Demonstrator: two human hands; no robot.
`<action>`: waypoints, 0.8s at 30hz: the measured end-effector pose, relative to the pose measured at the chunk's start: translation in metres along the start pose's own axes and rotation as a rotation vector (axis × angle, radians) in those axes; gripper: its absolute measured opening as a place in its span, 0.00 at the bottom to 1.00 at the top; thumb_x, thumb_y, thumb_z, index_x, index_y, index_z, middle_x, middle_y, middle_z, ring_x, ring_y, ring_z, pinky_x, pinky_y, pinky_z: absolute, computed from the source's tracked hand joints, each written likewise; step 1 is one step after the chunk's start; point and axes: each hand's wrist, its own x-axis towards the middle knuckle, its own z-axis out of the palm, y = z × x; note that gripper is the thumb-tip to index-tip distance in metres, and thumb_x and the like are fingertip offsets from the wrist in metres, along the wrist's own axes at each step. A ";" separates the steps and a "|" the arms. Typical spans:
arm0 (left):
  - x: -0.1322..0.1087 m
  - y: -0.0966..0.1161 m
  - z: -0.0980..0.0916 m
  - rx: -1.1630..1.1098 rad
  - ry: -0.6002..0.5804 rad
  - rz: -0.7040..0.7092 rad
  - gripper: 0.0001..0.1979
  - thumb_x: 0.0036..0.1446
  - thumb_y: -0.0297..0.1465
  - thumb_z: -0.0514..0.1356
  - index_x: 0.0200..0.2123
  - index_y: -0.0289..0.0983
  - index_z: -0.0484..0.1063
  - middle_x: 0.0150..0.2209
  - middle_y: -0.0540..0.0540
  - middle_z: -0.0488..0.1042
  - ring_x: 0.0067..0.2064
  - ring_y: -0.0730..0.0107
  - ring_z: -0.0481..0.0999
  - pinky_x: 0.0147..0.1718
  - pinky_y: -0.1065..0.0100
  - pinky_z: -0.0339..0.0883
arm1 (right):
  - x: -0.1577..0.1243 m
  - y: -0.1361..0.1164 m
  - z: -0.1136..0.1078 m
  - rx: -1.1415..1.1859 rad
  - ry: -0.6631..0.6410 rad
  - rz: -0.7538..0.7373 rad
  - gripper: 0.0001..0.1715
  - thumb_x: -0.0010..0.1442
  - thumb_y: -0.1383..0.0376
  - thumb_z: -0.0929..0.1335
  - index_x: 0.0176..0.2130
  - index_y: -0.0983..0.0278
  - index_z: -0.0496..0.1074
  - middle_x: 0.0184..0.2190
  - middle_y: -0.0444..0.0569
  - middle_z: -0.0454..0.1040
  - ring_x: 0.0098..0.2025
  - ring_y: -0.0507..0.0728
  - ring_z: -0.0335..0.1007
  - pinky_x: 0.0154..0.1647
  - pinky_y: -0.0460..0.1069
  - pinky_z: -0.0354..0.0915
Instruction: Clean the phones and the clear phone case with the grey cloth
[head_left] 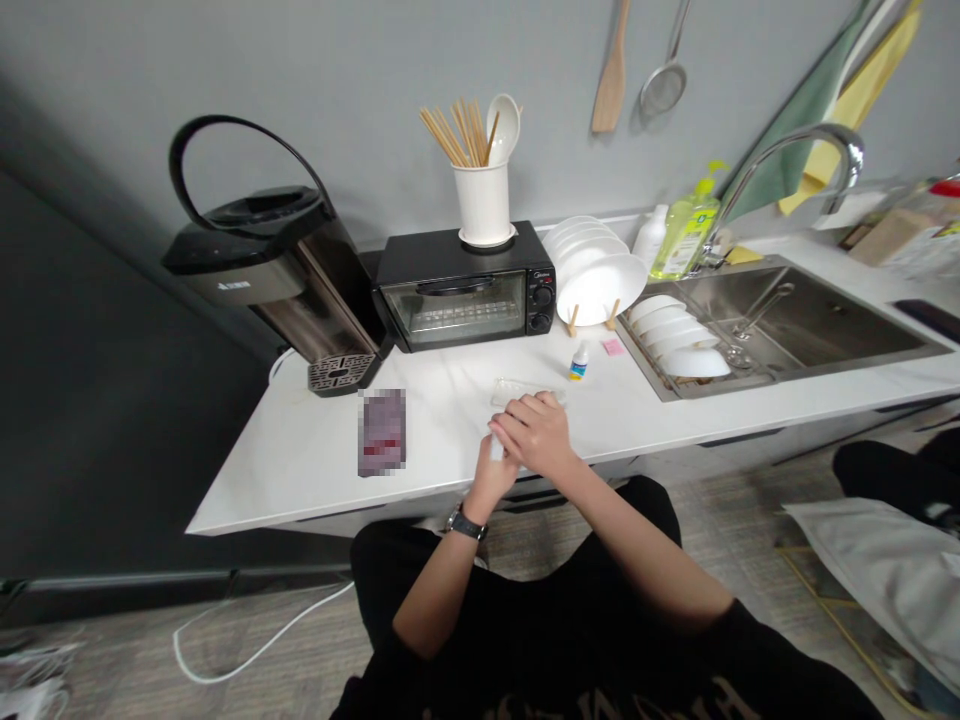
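My hands meet over the front edge of the white counter (450, 400). My right hand (538, 435) lies curled over the top of my left hand (495, 474), which has a dark watch at its wrist. A small white bit of something (496, 447) shows between them; most of it is covered, so its kind is unclear. Just beyond my fingers lies a clear plastic case or tray (510, 388), partly hidden by my right hand. A small white bottle with a blue and yellow label (579, 362) stands to its right, near a pink packet (613, 347).
At the left are a blurred-out flat object (382, 435) and a drink dispenser (277, 270). A toaster oven (457, 290) bears a chopstick holder (482, 200). Plates (600, 285) stand in a rack, beside the sink (840, 320) with stacked bowls (694, 362).
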 end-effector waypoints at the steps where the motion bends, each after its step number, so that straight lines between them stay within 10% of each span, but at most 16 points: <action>1: 0.001 0.002 -0.001 -0.007 -0.017 -0.001 0.06 0.62 0.32 0.60 0.36 0.35 0.73 0.31 0.45 0.77 0.35 0.63 0.77 0.38 0.63 0.74 | -0.001 0.002 0.001 0.059 0.033 0.104 0.22 0.75 0.62 0.62 0.29 0.61 0.71 0.26 0.46 0.70 0.31 0.56 0.62 0.35 0.54 0.53; 6: 0.007 0.010 -0.004 -0.006 -0.033 -0.044 0.11 0.64 0.37 0.60 0.38 0.35 0.74 0.32 0.45 0.79 0.35 0.63 0.77 0.37 0.65 0.73 | -0.004 0.008 0.008 0.364 0.146 0.575 0.31 0.78 0.56 0.55 0.24 0.60 0.62 0.19 0.41 0.58 0.23 0.53 0.55 0.26 0.51 0.51; 14: 0.001 0.002 -0.004 0.071 -0.036 -0.037 0.05 0.60 0.27 0.60 0.31 0.37 0.73 0.27 0.44 0.75 0.33 0.60 0.76 0.36 0.61 0.73 | 0.002 0.004 0.001 0.071 -0.114 0.015 0.19 0.73 0.57 0.66 0.29 0.58 0.71 0.29 0.47 0.72 0.37 0.58 0.64 0.39 0.55 0.57; 24: 0.010 0.024 -0.006 -0.171 -0.213 -0.005 0.14 0.63 0.36 0.64 0.49 0.35 0.76 0.44 0.42 0.81 0.44 0.63 0.80 0.47 0.64 0.74 | -0.022 0.026 0.000 0.305 0.271 0.356 0.26 0.73 0.56 0.61 0.23 0.57 0.57 0.21 0.43 0.58 0.27 0.56 0.55 0.30 0.54 0.52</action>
